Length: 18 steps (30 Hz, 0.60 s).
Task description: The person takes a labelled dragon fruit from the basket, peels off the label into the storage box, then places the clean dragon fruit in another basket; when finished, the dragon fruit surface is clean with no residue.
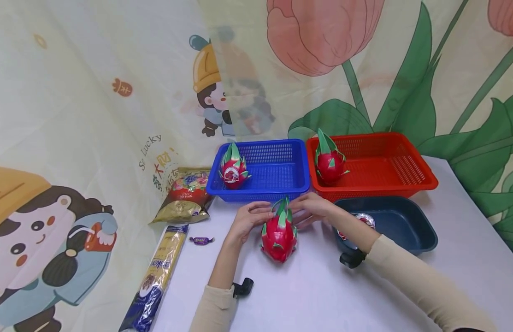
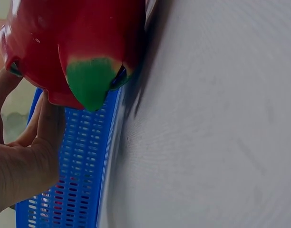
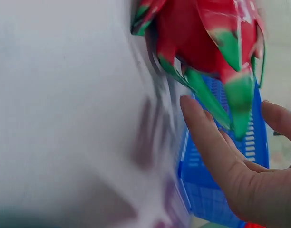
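A red dragon fruit [image 1: 279,237] with green leaf tips sits on the white table between both hands. My left hand [image 1: 252,219] reaches to its left side with fingers extended; in the left wrist view the fingertips lie against or close behind the fruit [image 2: 79,38]. From the other side comes my right hand [image 1: 312,208], fingers spread near the leafy top. The right wrist view shows the fingers [image 3: 209,135] beside the green leaves, with a gap at the thumb. Whether either hand bears any weight cannot be told.
Behind stand a blue basket [image 1: 260,194] and a red basket [image 1: 389,188], each with a dragon fruit inside. A dark blue tub [image 1: 405,226] at right holds shiny packaging, partly behind the right forearm. Left lie a gold snack bag [image 1: 185,196], purple candy [image 1: 201,240] and a long pasta pack [image 1: 156,276].
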Each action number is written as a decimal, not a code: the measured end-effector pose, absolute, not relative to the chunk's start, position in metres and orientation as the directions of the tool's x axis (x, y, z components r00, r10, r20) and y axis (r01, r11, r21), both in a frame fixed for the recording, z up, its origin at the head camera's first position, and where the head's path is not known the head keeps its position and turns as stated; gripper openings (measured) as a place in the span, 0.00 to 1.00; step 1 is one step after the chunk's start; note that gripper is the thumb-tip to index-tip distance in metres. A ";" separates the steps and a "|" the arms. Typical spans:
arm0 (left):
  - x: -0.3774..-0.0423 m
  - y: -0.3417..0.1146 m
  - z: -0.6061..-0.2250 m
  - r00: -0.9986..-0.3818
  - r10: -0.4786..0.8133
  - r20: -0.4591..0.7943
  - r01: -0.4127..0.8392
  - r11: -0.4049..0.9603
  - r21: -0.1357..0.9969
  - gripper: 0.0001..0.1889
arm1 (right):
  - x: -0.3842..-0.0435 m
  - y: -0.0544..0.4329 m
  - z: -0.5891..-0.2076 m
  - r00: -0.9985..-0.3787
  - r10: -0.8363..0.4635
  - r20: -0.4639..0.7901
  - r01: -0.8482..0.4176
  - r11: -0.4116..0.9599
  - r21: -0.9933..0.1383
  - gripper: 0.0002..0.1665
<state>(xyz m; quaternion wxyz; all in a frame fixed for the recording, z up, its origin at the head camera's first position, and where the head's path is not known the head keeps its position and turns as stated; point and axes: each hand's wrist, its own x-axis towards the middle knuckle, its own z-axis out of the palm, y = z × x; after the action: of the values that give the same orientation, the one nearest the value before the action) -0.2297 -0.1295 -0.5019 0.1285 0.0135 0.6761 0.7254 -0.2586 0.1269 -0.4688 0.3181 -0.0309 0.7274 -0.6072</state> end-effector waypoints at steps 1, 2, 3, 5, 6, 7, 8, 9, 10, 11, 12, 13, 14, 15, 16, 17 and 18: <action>-0.230 -0.129 -0.502 -0.966 0.211 -0.151 -0.165 -0.050 0.985 0.26 | -0.259 0.124 -0.470 -0.797 -0.424 -0.430 0.343 0.268 -0.900 0.29; -0.229 -0.129 -0.502 -0.965 0.218 -0.148 -0.162 -0.047 0.986 0.26 | -0.259 0.122 -0.472 -0.798 -0.421 -0.432 0.341 0.277 -0.899 0.29; -0.229 -0.129 -0.502 -0.963 0.225 -0.147 -0.160 -0.043 0.986 0.26 | -0.259 0.120 -0.473 -0.798 -0.419 -0.434 0.337 0.288 -0.897 0.29; -0.229 -0.128 -0.502 -0.959 0.242 -0.145 -0.159 -0.040 0.986 0.27 | -0.259 0.118 -0.476 -0.798 -0.409 -0.442 0.342 0.297 -0.892 0.29; -0.228 -0.128 -0.502 -0.958 0.249 -0.144 -0.159 -0.039 0.987 0.27 | -0.259 0.118 -0.477 -0.798 -0.402 -0.448 0.348 0.300 -0.888 0.29; -0.228 -0.128 -0.502 -0.956 0.254 -0.144 -0.159 -0.038 0.987 0.27 | -0.258 0.117 -0.478 -0.799 -0.398 -0.451 0.351 0.300 -0.887 0.29; -0.228 -0.128 -0.502 -0.955 0.258 -0.146 -0.161 -0.039 0.986 0.27 | -0.258 0.117 -0.478 -0.799 -0.397 -0.451 0.351 0.300 -0.887 0.29; -0.227 -0.128 -0.503 -0.954 0.260 -0.148 -0.164 -0.039 0.986 0.27 | -0.257 0.117 -0.479 -0.801 -0.393 -0.453 0.356 0.295 -0.886 0.29; -0.227 -0.128 -0.503 -0.953 0.263 -0.150 -0.166 -0.038 0.985 0.27 | -0.256 0.117 -0.479 -0.802 -0.390 -0.452 0.359 0.289 -0.887 0.29; -0.227 -0.128 -0.503 -0.952 0.265 -0.151 -0.167 -0.037 0.985 0.27 | -0.255 0.118 -0.479 -0.803 -0.392 -0.448 0.358 0.284 -0.890 0.29; -0.227 -0.128 -0.504 -0.952 0.267 -0.152 -0.167 -0.035 0.985 0.27 | -0.254 0.118 -0.479 -0.806 -0.393 -0.443 0.356 0.277 -0.893 0.29; -0.227 -0.128 -0.504 -0.951 0.270 -0.151 -0.166 -0.035 0.985 0.27 | -0.254 0.118 -0.479 -0.809 -0.393 -0.438 0.354 0.269 -0.896 0.28; -0.227 -0.128 -0.505 -0.950 0.274 -0.150 -0.166 -0.037 0.985 0.27 | -0.253 0.118 -0.478 -0.812 -0.392 -0.433 0.351 0.264 -0.898 0.28; -0.227 -0.128 -0.505 -0.949 0.278 -0.147 -0.165 -0.041 0.985 0.27 | -0.252 0.118 -0.477 -0.815 -0.390 -0.428 0.349 0.259 -0.901 0.27; -0.227 -0.128 -0.505 -0.948 0.285 -0.143 -0.163 -0.047 0.986 0.27 | -0.251 0.118 -0.476 -0.819 -0.389 -0.421 0.342 0.257 -0.904 0.26; -0.228 -0.128 -0.505 -0.946 0.293 -0.137 -0.160 -0.055 0.986 0.27 | -0.250 0.118 -0.475 -0.825 -0.381 -0.417 0.340 0.255 -0.905 0.26; -0.228 -0.128 -0.505 -0.944 0.302 -0.132 -0.157 -0.062 0.986 0.27 | -0.249 0.119 -0.474 -0.830 -0.374 -0.414 0.338 0.253 -0.906 0.26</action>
<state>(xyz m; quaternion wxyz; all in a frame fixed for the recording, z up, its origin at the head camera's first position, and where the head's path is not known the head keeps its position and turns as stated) -0.2277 -0.1279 -0.5046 0.1579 0.0542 0.6664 0.7266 -0.2486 0.1185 -0.4736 0.2915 -0.0123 0.7358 -0.6111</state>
